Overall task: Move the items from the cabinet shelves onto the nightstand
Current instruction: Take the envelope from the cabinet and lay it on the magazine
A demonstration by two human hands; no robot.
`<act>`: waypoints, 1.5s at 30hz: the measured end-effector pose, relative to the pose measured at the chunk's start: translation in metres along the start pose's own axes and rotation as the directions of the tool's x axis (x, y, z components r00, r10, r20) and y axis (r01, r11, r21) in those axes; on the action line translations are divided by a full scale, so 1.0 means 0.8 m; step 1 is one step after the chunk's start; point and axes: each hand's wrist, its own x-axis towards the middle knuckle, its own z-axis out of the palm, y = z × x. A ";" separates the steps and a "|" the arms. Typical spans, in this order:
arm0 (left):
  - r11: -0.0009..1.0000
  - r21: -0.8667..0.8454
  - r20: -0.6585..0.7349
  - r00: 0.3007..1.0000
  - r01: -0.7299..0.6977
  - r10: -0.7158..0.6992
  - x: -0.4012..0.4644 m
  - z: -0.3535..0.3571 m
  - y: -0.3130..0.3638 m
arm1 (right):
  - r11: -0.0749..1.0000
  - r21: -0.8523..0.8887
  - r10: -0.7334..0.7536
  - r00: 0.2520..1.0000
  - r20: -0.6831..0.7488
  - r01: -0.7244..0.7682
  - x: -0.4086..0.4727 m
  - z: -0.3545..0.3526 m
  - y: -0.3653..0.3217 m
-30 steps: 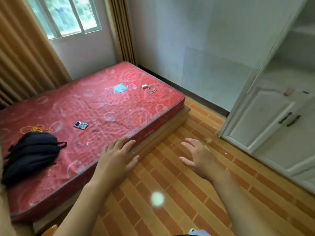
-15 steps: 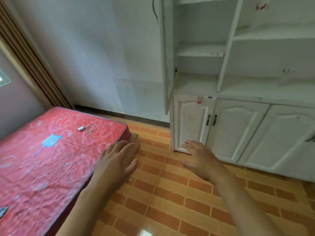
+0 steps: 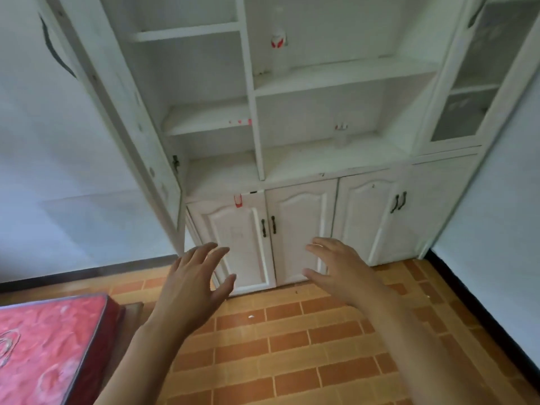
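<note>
Since the earlier frame your view has swung from the bed to the cabinet. Your left hand and right hand hang spread and empty before its lower doors. Both small bottles, upper and lower, stand upright above, nearer your right; nothing blocks them.

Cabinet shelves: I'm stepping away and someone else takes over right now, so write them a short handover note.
Left hand and right hand: both open, holding nothing, raised in front of the lower cabinet doors.
Items: a white bottle with a red-marked cap stands on the upper shelf; a small clear container with a red-and-white top stands on the lower shelf.
Done: nothing picked up as far as can be seen.
Left: take both items to the nightstand, which is not in view.
</note>
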 end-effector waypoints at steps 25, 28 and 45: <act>0.864 -0.136 0.031 0.869 -0.485 0.493 0.381 0.033 0.110 | 0.889 -0.011 0.426 0.835 -0.347 -0.458 0.083 -0.153 0.129; 0.840 -0.136 0.010 0.847 -0.525 0.531 0.418 0.041 0.166 | 0.882 -0.001 0.435 0.814 -0.384 -0.471 0.080 -0.176 0.178; 0.814 -0.086 -0.100 0.818 -0.575 0.567 0.630 0.079 0.484 | 0.881 -0.084 0.400 0.827 -0.394 -0.466 0.118 -0.397 0.496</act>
